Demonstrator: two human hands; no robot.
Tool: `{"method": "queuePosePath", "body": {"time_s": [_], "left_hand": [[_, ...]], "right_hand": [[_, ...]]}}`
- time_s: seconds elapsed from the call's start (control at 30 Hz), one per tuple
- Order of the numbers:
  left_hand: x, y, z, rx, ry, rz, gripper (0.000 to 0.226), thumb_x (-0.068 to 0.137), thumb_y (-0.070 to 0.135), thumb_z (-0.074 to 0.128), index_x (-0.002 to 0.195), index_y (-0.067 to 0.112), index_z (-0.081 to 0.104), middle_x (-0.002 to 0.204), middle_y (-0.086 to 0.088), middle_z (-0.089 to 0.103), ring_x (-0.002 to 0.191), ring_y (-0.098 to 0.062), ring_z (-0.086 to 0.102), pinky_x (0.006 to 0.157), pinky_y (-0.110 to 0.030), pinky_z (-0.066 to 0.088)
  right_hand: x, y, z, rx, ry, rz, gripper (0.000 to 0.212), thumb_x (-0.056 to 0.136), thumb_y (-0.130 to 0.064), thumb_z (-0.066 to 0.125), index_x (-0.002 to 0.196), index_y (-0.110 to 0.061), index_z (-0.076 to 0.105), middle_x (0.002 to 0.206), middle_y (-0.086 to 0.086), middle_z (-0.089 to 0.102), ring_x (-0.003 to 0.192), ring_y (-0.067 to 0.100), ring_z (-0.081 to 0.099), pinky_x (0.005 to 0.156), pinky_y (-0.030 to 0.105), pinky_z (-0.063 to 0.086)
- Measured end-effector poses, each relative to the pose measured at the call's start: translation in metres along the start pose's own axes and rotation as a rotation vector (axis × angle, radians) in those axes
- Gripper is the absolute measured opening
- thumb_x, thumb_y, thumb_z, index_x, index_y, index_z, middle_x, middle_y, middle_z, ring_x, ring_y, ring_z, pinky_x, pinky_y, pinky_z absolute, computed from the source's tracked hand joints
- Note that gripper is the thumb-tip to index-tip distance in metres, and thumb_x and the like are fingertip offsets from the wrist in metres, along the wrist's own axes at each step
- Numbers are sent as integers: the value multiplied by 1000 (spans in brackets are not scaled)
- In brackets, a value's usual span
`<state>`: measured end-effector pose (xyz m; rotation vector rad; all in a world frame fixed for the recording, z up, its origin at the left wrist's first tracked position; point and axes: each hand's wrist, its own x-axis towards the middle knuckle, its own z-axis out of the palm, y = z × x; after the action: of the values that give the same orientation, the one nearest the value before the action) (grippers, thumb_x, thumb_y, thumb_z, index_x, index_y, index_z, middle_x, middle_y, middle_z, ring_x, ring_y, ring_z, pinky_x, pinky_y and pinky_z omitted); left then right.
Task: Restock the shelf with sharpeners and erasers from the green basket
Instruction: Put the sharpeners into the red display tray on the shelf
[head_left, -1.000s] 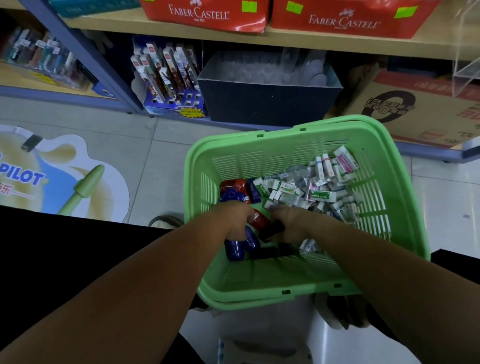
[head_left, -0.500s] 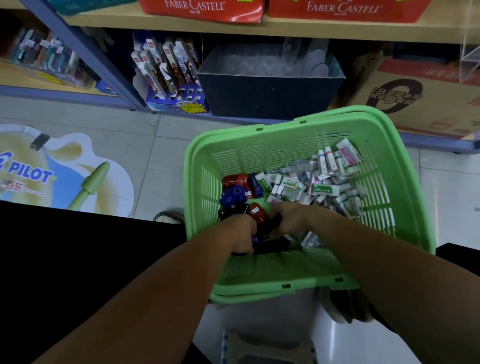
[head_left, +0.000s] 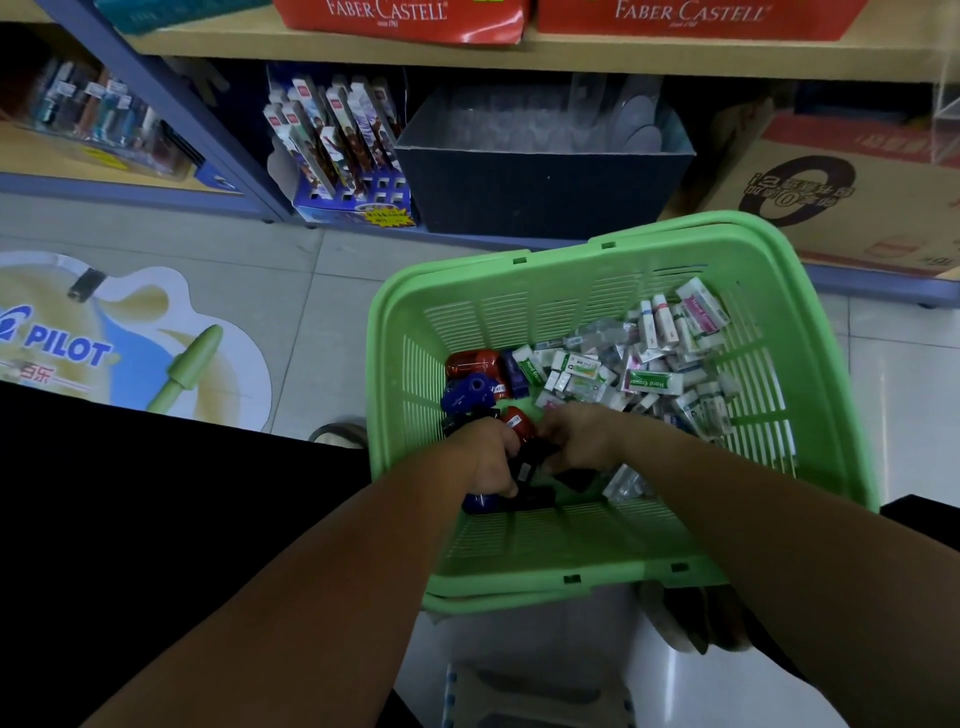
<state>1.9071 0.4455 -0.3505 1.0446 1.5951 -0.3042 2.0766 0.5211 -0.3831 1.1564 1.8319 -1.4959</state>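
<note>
Currently, in the head view, both hands are found lower in the green basket (head_left: 545, 540) than half a second ago, close to its near wall at lower centre of the frame. The left hand (head_left: 485, 457) is clenched round a blue sharpener (head_left: 480, 501), of which only one end is seen below the knuckles. The right hand (head_left: 582, 441) is curled on a black sharpener (head_left: 530, 467) lying between the two hands; its fingertips are partly hidden. A red sharpener (head_left: 519, 423) is wedged just above the hands.

The change is judged as gathering in progress: several sharpeners are being collected before transfer to the shelf (head_left: 571, 57) at the top of the frame. Nothing has been placed yet.

The long axis of the blue sharpener runs from the palm toward the lower left of the frame. The erasers (head_left: 649, 382) are heaped right of centre; the long axis of the topmost green-labelled one runs nearly left to right.
</note>
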Motion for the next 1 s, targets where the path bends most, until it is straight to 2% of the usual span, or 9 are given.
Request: {"method": "queuePosePath", "body": {"time_s": [0.1,0.23,0.33,0.5,0.63,0.73,0.8,0.93,1.0], "left_hand": [[-2,4,2,12,32,20,52,82,15,86,130,14,64,126,-5,66,115,-26,62,105,-44,52],[-2,12,3,-112,108,39,23,82,21,87,95,13,70,96,-4,71,94,-21,68,89,-38,57],[-7,18,-5,-247,174,37,23,81,7,84,84,18,64,84,-2,69,80,-16,67,71,-30,56],[-17,25,-29,-317,193,26,45,84,-10,73,111,20,53,99,-20,71,83,-29,76,79,-42,65],[-26,27,-47,-75,206,50,5,94,21,66,99,21,66,96,-9,70,84,-22,70,75,-38,62],[-27,24,-50,26,302,64,27,99,35,55,81,16,64,83,-7,65,82,-24,65,66,-28,48],[-31,22,-46,94,311,64,32,99,37,57,82,11,66,79,-8,65,81,-26,65,65,-29,50],[-35,16,-39,145,260,77,14,92,20,72,98,8,68,94,-8,68,89,-23,67,63,-28,50],[-36,13,-36,145,224,85,20,91,7,71,110,11,66,105,-7,65,97,-23,65,68,-26,51]], "right_hand": [[-9,-4,-5,171,50,-28,41,89,-12,81,126,-16,66,120,4,69,108,24,69,91,35,60],[-14,-3,-4,304,67,-51,25,91,-9,78,114,-14,72,117,7,72,109,26,70,98,41,59],[-17,-4,-11,413,96,-81,13,93,-9,76,101,-19,73,106,6,75,94,20,72,84,33,61],[-13,-16,-20,475,257,-29,7,98,-15,63,105,-14,61,88,11,64,67,22,58,54,30,49],[2,-29,-3,255,281,-50,12,89,-21,70,99,-19,63,95,2,67,89,22,63,71,30,52],[9,-31,12,-318,348,-38,33,93,-49,69,118,-31,59,101,-4,65,91,19,62,76,29,48],[14,-28,17,-565,391,-10,41,97,-56,61,130,-33,54,110,0,65,90,21,66,74,30,53],[19,-25,20,-727,334,33,55,96,-38,71,145,-38,46,119,3,64,83,20,68,55,32,53],[15,-24,17,-662,351,45,53,91,-32,76,138,-29,52,113,0,65,87,20,68,67,35,59]]}}
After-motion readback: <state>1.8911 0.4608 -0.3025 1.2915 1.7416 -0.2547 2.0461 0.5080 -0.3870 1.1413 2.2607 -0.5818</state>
